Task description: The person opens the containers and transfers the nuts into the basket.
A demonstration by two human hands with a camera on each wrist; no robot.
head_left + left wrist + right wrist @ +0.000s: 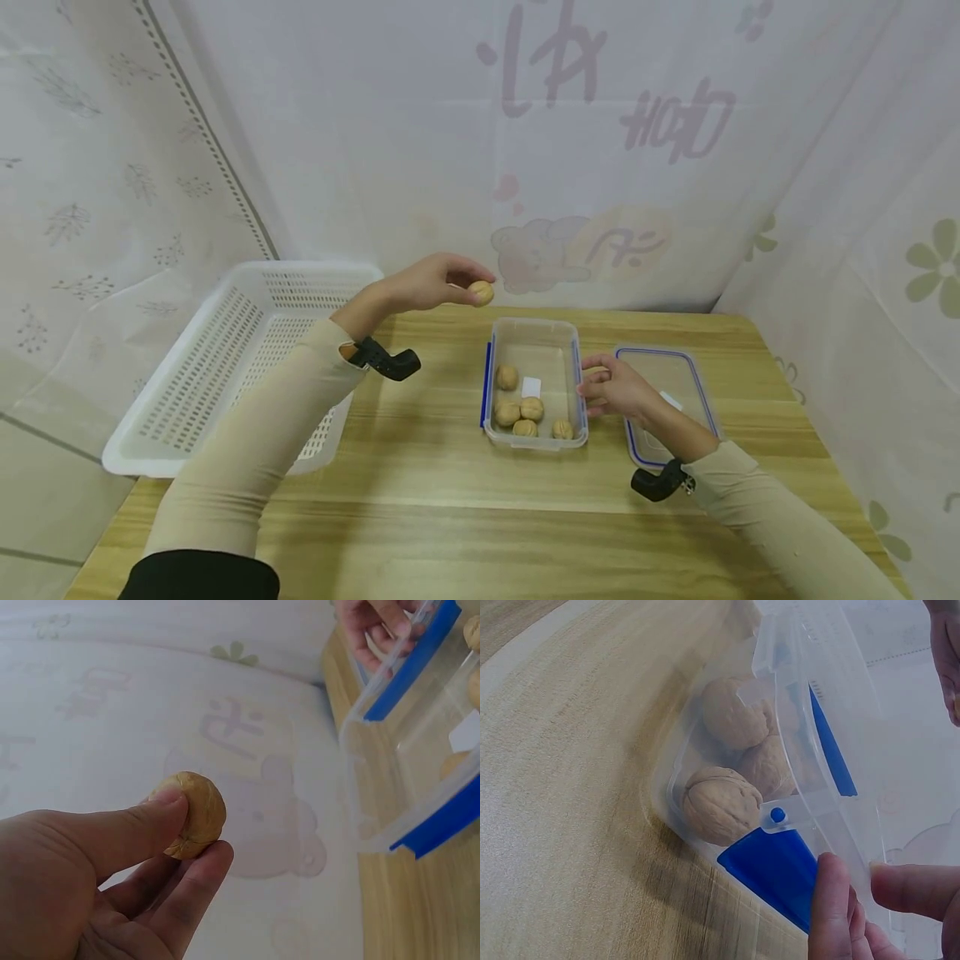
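Note:
My left hand [438, 282] pinches a walnut [201, 814] between thumb and fingertips, held in the air to the upper left of a clear plastic box [551, 329]. Inside that box lie several walnuts [507, 412], mostly along its left and near sides, with a small white packet [531, 387] among them. At the box's right side, my right hand [618, 390] holds the wall. The right wrist view shows the thumb [911, 889] and fingers on either side of the rim, close to a blue side latch [776, 874].
A large white perforated basket [120, 454] stands on the left of the wooden table [450, 533]. Right of the box lies its clear lid [660, 360] with a blue seal, partly under the right hand and forearm. A printed curtain [420, 150] hangs behind the table.

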